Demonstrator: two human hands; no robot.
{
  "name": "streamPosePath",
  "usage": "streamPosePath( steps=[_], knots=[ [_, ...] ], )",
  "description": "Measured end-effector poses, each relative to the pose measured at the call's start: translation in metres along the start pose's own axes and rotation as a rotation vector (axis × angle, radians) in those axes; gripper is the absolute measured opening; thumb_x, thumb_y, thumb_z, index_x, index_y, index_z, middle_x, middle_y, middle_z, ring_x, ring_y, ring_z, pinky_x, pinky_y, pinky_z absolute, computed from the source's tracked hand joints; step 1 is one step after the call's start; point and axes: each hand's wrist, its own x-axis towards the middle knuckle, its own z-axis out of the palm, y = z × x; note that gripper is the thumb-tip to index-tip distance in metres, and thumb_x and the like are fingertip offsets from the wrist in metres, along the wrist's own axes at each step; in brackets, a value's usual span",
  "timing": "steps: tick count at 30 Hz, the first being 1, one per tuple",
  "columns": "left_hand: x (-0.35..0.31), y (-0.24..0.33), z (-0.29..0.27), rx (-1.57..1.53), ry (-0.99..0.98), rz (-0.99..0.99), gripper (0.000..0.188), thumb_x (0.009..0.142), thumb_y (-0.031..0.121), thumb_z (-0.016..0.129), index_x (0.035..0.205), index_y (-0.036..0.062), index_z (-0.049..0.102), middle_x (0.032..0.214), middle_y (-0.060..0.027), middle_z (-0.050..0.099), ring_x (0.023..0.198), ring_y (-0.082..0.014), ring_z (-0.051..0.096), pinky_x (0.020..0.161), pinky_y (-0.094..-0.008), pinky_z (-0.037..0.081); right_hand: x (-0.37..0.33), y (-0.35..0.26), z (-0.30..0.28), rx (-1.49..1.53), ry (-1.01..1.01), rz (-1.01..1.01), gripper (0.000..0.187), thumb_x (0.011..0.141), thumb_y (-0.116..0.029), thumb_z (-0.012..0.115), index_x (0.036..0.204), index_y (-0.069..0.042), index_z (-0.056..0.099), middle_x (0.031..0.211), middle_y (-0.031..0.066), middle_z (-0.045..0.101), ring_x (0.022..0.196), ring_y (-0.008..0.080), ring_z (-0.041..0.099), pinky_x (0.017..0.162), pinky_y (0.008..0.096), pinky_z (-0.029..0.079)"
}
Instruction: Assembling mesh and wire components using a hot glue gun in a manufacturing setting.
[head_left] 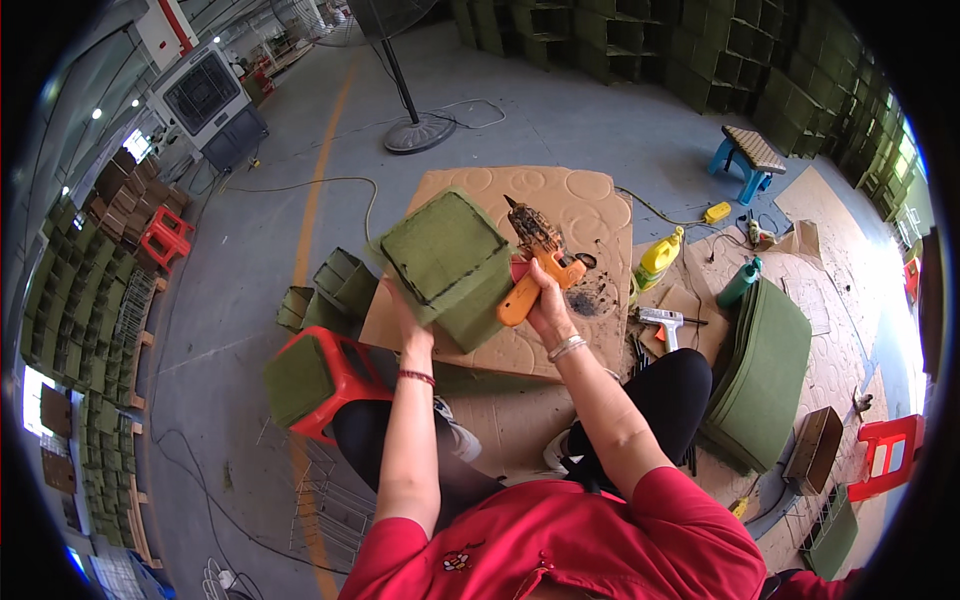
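A green felt-covered box (448, 248) is held tilted above the cardboard-topped work surface (475, 182), one square face turned up with dark lines along its edges. My left hand (408, 318) grips the box from its lower left side, fingers partly hidden behind it. My right hand (548, 306) is closed round an orange hot glue gun (518, 300), whose blackened barrel and nozzle point up and away. The gun is right beside the box; whether my right fingers also touch the box, I cannot tell. Dark glue stains mark the cardboard beyond my right hand.
Left of the work surface are green open boxes (345, 282) and a red stool (348, 365) bearing a green piece. To the right are a yellow bottle (657, 260), a white glue gun (664, 320), a teal bottle (738, 284) and stacked green sheets (765, 375). A fan base (420, 133) stands ahead.
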Motion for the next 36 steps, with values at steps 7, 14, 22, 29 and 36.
streamPosePath(
  steps=[7,14,22,29,36],
  knots=[
    [-0.008,0.025,0.002,-0.05,-0.144,0.096,0.077,0.092,0.065,0.025,0.14,0.006,0.036,0.139,-0.0107,0.043,0.128,-0.0223,0.041,0.106,-0.0375,0.032,-0.042,-0.006,-0.022,0.036,-0.082,0.106,0.039,0.091,-0.022,0.056,0.124,-0.002,0.047,0.121,0.0137,0.057,0.12,0.0284,0.051,0.103,0.0429,0.04],
    [-0.108,0.053,0.067,1.111,0.145,1.221,0.021,0.087,0.014,0.064,0.105,0.0028,0.063,0.113,-0.0109,0.06,0.102,-0.0249,0.057,0.088,-0.0367,0.045,-0.087,-0.086,-0.033,-0.251,-0.165,0.074,0.044,0.088,-0.032,0.059,0.119,-0.002,0.049,0.113,0.0149,0.062,0.113,0.0307,0.057,0.068,0.0282,0.049],
    [-0.105,0.03,0.11,1.355,-0.229,1.255,0.02,0.077,0.015,0.073,0.094,0.006,0.069,0.074,-0.0009,0.059,0.063,-0.0155,0.055,0.057,-0.0302,0.044,-0.095,-0.101,-0.014,-0.288,-0.224,0.175,0.047,0.087,-0.039,0.058,0.112,0.0,0.052,0.108,0.0189,0.062,0.105,0.0326,0.061,0.059,0.0262,0.049],
    [-0.103,-0.003,0.124,1.062,-0.028,0.362,0.03,0.08,0.029,0.073,0.088,0.0003,0.068,0.055,-0.0065,0.058,0.046,-0.0191,0.056,0.047,-0.03,0.042,-0.083,-0.105,-0.017,-0.236,-0.272,0.259,0.044,0.087,-0.039,0.059,0.109,0.0,0.053,0.106,0.0194,0.063,0.105,0.0321,0.061,0.061,0.0273,0.049],
    [-0.09,-0.004,0.107,1.048,-0.016,0.426,0.026,0.082,0.024,0.071,0.078,-0.0018,0.07,0.056,-0.0075,0.063,0.048,-0.0134,0.06,0.048,-0.0256,0.044,-0.092,-0.101,-0.028,-0.137,-0.291,0.253,0.039,0.089,-0.037,0.058,0.106,-0.002,0.053,0.106,0.0203,0.063,0.105,0.0329,0.061,0.059,0.0256,0.051]
  ],
)
